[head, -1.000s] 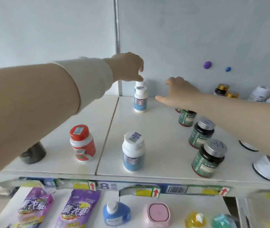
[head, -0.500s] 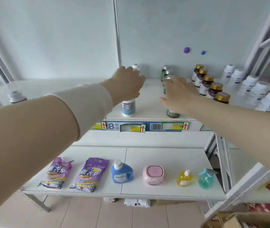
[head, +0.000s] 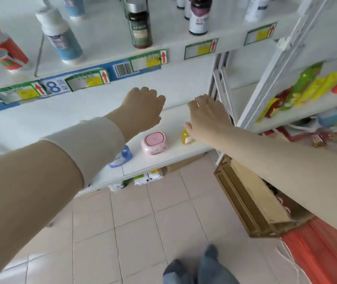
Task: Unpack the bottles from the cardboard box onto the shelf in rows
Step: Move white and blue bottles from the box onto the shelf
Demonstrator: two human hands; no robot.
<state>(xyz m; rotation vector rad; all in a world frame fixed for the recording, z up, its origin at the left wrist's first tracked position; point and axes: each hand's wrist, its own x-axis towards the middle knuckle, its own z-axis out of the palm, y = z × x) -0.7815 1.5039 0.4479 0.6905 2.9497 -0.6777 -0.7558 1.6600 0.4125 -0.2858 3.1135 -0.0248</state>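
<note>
Both hands hang in the air below the upper shelf (head: 106, 44), holding nothing. My left hand (head: 142, 108) is loosely curled, and my right hand (head: 208, 115) has its fingers spread. On the upper shelf stand a red-and-white bottle (head: 1, 48), a white-and-blue bottle (head: 61, 35), a dark green bottle (head: 139, 25) and a white bottle with a dark top (head: 199, 15). The cardboard box (head: 253, 199) sits on the floor at the right, under my right forearm, which hides its inside.
The lower shelf (head: 175, 148) carries a blue bottle (head: 122, 158), a pink box (head: 154, 142) and a yellow bottle (head: 186, 137). A second rack (head: 270, 64) at the right holds snack packets. An orange bag (head: 323, 255) lies by the box. Tiled floor and my legs are below.
Both hands have come down from the upper shelf and now hang in front of the lower one. The view has tilted down to the floor and the box.
</note>
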